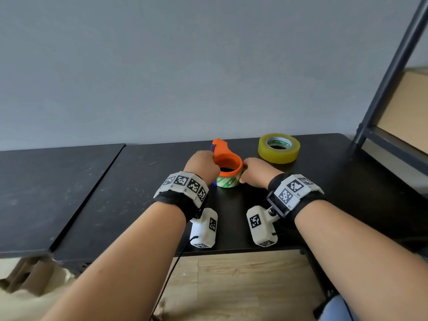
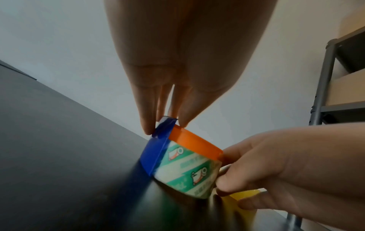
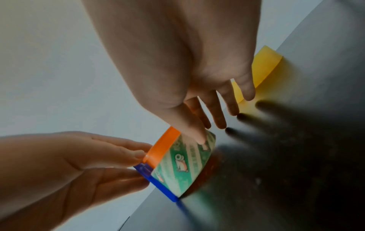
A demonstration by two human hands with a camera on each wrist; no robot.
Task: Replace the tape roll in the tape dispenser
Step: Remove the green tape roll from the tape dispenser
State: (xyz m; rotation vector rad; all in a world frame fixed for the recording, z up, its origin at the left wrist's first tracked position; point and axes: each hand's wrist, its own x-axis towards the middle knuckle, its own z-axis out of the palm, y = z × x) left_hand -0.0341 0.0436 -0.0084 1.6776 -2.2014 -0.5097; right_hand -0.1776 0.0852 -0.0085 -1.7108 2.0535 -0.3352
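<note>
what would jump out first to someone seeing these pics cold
The bright orange tape dispenser at the middle of the black table, with a green-and-white printed tape core in it. The left hand pinches its blue blade end while the right hand grips the core. A fresh yellow tape roll lies flat behind, to the right.

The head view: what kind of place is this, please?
Probably a plain workroom or storage corner: a black table against a bare grey wall, a metal shelf rack with cardboard boxes, wood-pattern floor.

A black bench (image 1: 324, 181) stands against a plain grey wall (image 1: 185, 66); a metal shelf (image 1: 393, 89) rises beside it, over wood-look floor (image 1: 231, 286).
</note>
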